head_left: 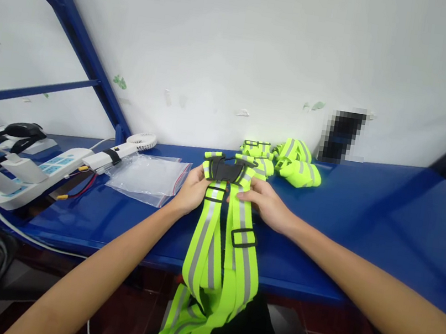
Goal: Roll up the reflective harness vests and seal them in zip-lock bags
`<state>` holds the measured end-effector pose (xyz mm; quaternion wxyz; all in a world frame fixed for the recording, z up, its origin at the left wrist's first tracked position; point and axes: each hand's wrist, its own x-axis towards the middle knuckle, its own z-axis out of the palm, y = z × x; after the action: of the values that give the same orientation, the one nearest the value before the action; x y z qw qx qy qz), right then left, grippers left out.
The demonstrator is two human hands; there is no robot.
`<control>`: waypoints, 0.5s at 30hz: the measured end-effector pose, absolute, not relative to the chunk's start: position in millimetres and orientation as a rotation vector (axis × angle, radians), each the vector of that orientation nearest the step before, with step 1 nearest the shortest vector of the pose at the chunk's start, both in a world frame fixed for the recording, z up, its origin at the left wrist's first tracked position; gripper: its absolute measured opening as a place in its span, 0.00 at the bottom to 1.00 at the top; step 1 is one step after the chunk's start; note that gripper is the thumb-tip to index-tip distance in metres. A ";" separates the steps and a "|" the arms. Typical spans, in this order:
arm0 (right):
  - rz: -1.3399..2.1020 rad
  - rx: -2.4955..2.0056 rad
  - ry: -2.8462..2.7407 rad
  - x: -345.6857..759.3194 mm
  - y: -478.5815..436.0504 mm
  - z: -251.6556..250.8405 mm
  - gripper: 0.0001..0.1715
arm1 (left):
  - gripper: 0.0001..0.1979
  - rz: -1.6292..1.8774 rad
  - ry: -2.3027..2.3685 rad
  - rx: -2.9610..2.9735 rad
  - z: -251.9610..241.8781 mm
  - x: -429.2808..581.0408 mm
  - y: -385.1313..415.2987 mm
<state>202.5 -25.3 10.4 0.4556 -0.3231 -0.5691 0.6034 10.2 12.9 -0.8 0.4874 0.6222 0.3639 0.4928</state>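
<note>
A neon yellow reflective strap harness [218, 255] with grey stripes lies over the front edge of the blue shelf [386, 225] and hangs down below it. Its black buckle piece [226, 171] rests on the shelf. My left hand [192, 190] is closed on the harness's left strap just below the buckle. My right hand [265, 204] grips the right strap beside it. A black slider [243, 238] sits on the right strap.
Folded neon harnesses [286, 161] are piled by the white wall. Clear zip bags [148, 178] lie to the left. Farther left are a small white fan [137, 142], white devices [17, 170] and cables. Blue frame bars [78, 39] rise at left.
</note>
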 end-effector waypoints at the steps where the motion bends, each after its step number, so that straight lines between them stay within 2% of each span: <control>1: 1.478 -0.810 -1.407 202.5 -24.1 8.6 0.11 | 0.17 1.195 0.881 1.498 -1.1 10.4 13.1; 3: 1.432 -0.840 -1.444 202.4 -21.4 5.7 0.10 | 0.18 1.212 0.872 1.514 -1.6 11.0 13.5; 10: 1.231 -0.867 -1.523 202.3 -15.3 2.3 0.16 | 0.20 1.259 0.861 1.681 -3.2 13.2 13.7; 15: 1.159 -0.902 -1.536 202.1 -14.2 1.1 0.16 | 0.21 1.251 0.759 1.712 -5.2 16.6 10.6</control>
<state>202.1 -14.2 1.1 0.4866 -0.3707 -0.6315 0.4765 16.6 10.6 -5.2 0.4300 0.6863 0.3043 0.5014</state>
